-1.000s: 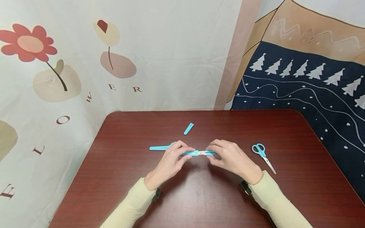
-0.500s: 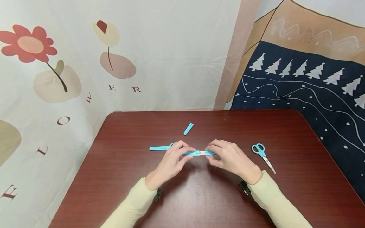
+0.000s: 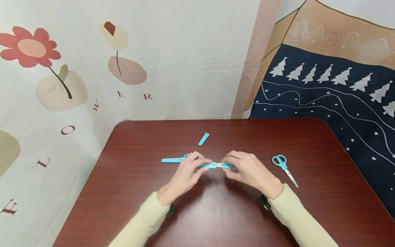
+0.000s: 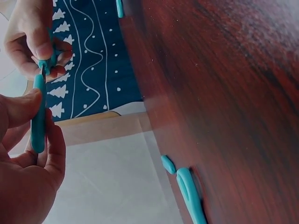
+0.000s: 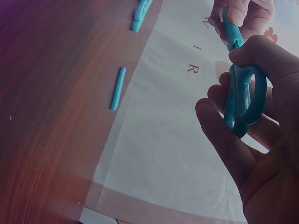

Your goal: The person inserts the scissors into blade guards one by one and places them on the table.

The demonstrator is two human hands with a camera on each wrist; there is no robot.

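Note:
A pair of blue-handled scissors [image 3: 227,165] spans the gap between my two hands, its blades partly inside a blue blade cap [image 3: 210,165]. My left hand [image 3: 185,175] pinches the cap between thumb and fingers. By its handle loops [image 5: 254,95], my right hand [image 3: 248,169] holds the scissors. A short strip of bare metal shows between cap and handles. In the left wrist view the cap [image 4: 38,121] points away from the handles, lined up with the blades. The blade tips are hidden within it.
Capped blue scissors [image 3: 172,160] lie on the brown table [image 3: 129,192], partly behind the left hand. A loose blue cap [image 3: 203,139] sits farther back. Uncapped blue-handled scissors [image 3: 284,169] lie on the right. A printed curtain [image 3: 185,68] hangs behind the table.
The cap has slid slightly right toward the handles, and the strip of bare metal is a little shorter. Both hands keep their hold; the other things lie as before.

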